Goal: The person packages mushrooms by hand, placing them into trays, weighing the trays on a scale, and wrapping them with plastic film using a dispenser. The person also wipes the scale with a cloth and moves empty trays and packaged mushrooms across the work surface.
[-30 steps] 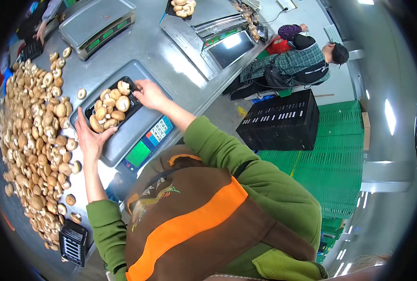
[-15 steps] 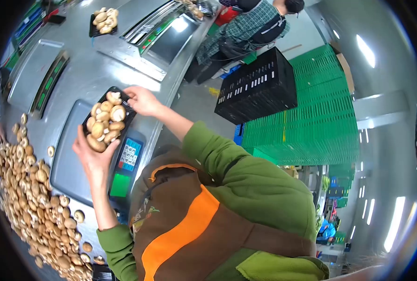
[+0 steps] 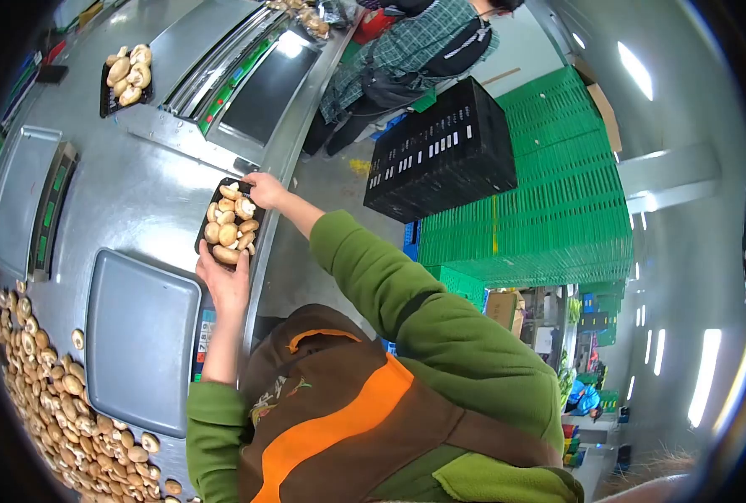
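A black tray [image 3: 208, 220] filled with brown mushrooms [image 3: 228, 233] is between my two hands, over the steel table's edge side. My left hand [image 3: 225, 281] grips its near end, thumb and fingers on opposite sides. At the far corner, my right hand [image 3: 265, 192] pinches the rim. Just below and left of the tray lies the grey pan of a weighing scale [image 3: 142, 344]; my left forearm covers much of its keypad [image 3: 206, 335].
Loose mushrooms [image 3: 71, 411] are heaped at the lower left. Another filled mushroom tray [image 3: 127, 77] stands near the wrapping machine [image 3: 259, 84]. A second scale [image 3: 25, 201] is at left. Black crates [image 3: 444, 155], green crates [image 3: 549, 201] and a person [image 3: 406, 54] are beyond the table.
Both hands have carried the mushroom tray off the scale pan, toward the wrapping machine side. The view has shifted, and the pan now shows uncovered.
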Demonstrator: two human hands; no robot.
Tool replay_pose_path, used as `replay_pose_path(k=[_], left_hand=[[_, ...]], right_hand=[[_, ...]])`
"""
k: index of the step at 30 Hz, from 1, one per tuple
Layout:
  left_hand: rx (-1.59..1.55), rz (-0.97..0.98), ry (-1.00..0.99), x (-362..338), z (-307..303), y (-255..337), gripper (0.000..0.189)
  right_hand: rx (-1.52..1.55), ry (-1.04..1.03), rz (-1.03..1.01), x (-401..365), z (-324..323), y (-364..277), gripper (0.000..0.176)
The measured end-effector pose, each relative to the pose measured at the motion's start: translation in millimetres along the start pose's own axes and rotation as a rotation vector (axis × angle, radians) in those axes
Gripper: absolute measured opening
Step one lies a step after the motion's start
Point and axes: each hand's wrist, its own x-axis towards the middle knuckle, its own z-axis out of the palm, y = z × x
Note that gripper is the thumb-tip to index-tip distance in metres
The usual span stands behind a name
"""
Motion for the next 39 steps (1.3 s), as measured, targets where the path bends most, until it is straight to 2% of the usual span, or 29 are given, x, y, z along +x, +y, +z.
replay_pose_path(k=[2,3,5,6,7,8,9,10,11,13,14,15,16,17,18,19,20,21,23,24,25,27,31,33,35,36,37,38,39], left_hand=[[0.016,-0.034,-0.011,3,4,-11,0.085],[0.043,0.01,0.024,6,7,-20,0.084],[-0.051,0.076,-0.019,19,16,-47,0.081],[-0.074,0.089,-0.027,17,7,-33,0.08],[-0.08,0.077,-0.008,8,-6,-16,0.079],[-0.002,0.143,0.064,3,-5,-26,0.078],[0.081,0.207,0.115,-10,-3,-41,0.078],[0.069,0.115,-0.042,-28,-18,-31,0.072],[0.039,0.048,-0.213,-44,-41,-20,0.066],[-0.224,-0.008,-0.415,-86,-90,-16,0.055],[-0.234,0.078,-0.407,-110,-111,-24,0.046],[-0.213,0.043,-0.424,-131,-139,-27,0.039],[-0.237,0.046,-0.347,-155,-160,-40,0.028],[-0.271,-0.025,-0.291,-177,-186,-53,0.018],[-0.153,-0.128,-0.163,-199,-208,-70,0.013],[-0.221,-0.352,-0.056,-218,-219,-103,0.015],[-0.071,-0.403,0.102,-229,-237,-107,0.015],[0.336,-0.243,0.153,-239,-246,-128,0.026],[0.327,-0.125,0.133,-249,-242,-162,0.039],[0.309,-0.193,0.059,-251,-240,-168,0.042],[0.317,-0.105,0.082,-253,-236,-182,0.037],[0.328,-0.091,0.054,-252,-231,-203,0.035],[0.157,-0.075,0.191,-269,-248,-208,0.03],[-0.374,-0.319,0.078,-288,-274,-196,0.031],[-0.465,-0.253,0.202,-303,-258,-246,0.029],[-0.518,-0.137,0.411,-308,-244,-283,0.026],[-0.564,-0.012,0.613,-315,-258,-279,0.023],[-0.44,-0.082,0.533,-334,-274,-278,0.019],[-0.436,-0.073,0.549,-343,-281,-284,0.019]], right_hand=[[0.033,0.102,-0.027,1,16,10,0.04],[0.076,0.128,-0.025,-1,20,14,0.042],[0.058,0.088,-0.07,2,19,23,0.045],[0.164,0.073,0.099,3,19,25,0.043],[0.079,0.075,-0.012,6,21,32,0.039],[-0.097,0.009,-0.054,-9,2,6,0.036],[-0.04,0.004,0.096,-16,-5,-1,0.035],[-0.019,0.177,-0.111,-12,0,26,0.034],[-0.017,0.12,-0.091,-19,-9,29,0.031],[0.175,0.037,-0.081,-34,-15,40,0.026],[0.169,0.023,-0.098,-49,-13,33,0.026],[0.344,-0.029,0.011,-67,-15,25,0.025],[0.518,-0.08,0.124,-82,-15,12,0.023],[0.508,-0.083,0.119,-94,-8,-5,0.023],[0.47,-0.066,0.08,-108,0,-23,0.023],[0.435,-0.045,0.039,-121,8,-36,0.023],[0.452,-0.061,-0.011,-126,19,-47,0.023],[0.449,-0.06,-0.028,-139,29,-78,0.022],[0.546,-0.154,-0.178,-157,64,-125,0.021],[0.502,-0.206,-0.252,-176,82,-159,0.021],[0.451,-0.257,-0.331,-195,101,-198,0.021],[0.345,-0.462,-0.478,-243,140,-264,0.023],[0.113,-0.913,-0.735,-333,239,-344,0.023],[0.241,-1.091,-0.8,-380,303,-360,0.021],[0.2,-1.278,-0.818,-433,360,-372,0.022],[0.06,-1.277,-0.867,-459,383,-375,0.027],[-0.08,-1.264,-0.914,-483,397,-382,0.033],[-0.257,-1.248,-0.877,-501,409,-389,0.037],[-0.433,-1.222,-0.836,-517,416,-400,0.042]])
